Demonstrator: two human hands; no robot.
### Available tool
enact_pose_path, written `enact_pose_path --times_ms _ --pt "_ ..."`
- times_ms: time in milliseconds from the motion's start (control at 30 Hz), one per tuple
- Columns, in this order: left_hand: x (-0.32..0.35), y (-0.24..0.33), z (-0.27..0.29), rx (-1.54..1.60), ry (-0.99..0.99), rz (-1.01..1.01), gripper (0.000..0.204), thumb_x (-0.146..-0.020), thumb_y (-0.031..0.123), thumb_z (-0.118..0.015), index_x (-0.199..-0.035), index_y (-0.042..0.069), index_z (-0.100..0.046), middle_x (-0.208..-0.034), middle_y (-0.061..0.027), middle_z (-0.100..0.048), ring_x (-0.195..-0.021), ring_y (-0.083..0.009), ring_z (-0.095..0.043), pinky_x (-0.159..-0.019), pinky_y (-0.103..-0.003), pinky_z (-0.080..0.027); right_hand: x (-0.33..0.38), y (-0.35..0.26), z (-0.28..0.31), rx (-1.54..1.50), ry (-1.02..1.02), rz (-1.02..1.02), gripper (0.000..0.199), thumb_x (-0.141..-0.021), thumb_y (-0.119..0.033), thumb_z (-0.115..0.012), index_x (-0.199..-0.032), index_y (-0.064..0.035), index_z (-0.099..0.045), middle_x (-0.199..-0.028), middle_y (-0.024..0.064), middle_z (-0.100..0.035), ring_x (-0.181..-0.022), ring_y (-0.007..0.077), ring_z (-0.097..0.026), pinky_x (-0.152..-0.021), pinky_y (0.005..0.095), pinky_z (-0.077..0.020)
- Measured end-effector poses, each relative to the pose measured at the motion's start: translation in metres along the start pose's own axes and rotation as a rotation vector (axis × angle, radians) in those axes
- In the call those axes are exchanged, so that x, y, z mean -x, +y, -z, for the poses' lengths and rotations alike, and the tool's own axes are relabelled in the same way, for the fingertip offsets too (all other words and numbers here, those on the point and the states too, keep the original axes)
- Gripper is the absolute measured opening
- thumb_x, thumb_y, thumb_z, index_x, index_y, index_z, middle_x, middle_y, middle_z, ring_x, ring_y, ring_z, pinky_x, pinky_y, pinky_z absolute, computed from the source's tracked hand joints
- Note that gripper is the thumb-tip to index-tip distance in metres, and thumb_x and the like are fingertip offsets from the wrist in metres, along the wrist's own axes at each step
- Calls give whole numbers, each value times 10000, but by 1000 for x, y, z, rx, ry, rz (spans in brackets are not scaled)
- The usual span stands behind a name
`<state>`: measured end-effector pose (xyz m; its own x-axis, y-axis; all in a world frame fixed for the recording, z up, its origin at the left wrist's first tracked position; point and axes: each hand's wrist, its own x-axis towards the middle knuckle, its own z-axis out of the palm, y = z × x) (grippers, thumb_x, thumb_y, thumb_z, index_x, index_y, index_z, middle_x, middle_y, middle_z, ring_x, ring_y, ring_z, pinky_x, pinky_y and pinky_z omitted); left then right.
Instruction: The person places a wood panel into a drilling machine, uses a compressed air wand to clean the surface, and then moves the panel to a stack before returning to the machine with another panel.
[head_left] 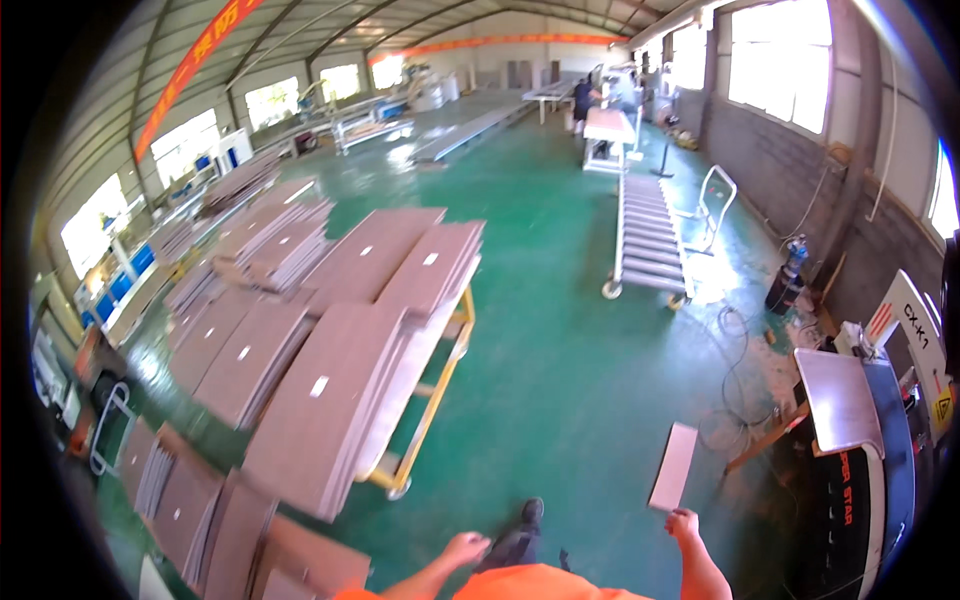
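Note:
My right hand (684, 524) is closed on the near end of a narrow, pale brown board (674, 467), which extends forward in front of it above the green floor. My left hand (466, 548) hangs by my dark trouser leg, its fingers loosely bent and nothing seen in them. Ahead and to the left of that hand, large brown panels (325, 395) lie in stacks on a cart with a yellow frame (432, 405). The two do not touch.
More brown panels (185, 505) lean at the lower left. A machine with a metal plate (838, 402) stands on the right, near a loose cable (735, 370) on the floor. Farther ahead is a roller conveyor (652, 235) on wheels. A person (583, 100) stands at the far end.

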<state>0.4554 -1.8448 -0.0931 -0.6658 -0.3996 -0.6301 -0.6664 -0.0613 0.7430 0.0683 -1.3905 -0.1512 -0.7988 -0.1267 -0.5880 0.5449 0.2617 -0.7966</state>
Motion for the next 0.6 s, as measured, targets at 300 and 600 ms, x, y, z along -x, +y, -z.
enact_pose_path --times_ms 300,600 --pt "-346 304 31 229 -17 -114 256 -888 254 -661 -869 7 -593 -721 -39 -627 -616 -111 -600 -560 -278 -510 -191 -133 -85 62 -121 -62 120 -842 -109 -612 -896 -3 -622 -642 64 -582 -587 204 -590 -504 342 -478" --pt "-631 625 93 -217 28 -437 448 -884 307 -657 -1145 -51 -587 -761 -61 -648 -631 -122 -616 -613 -276 -506 -346 -221 -149 411 -132 -517 112 -755 -239 -632 -737 -140 -680 -711 52 -660 -653 226 -645 -549 385 -501"
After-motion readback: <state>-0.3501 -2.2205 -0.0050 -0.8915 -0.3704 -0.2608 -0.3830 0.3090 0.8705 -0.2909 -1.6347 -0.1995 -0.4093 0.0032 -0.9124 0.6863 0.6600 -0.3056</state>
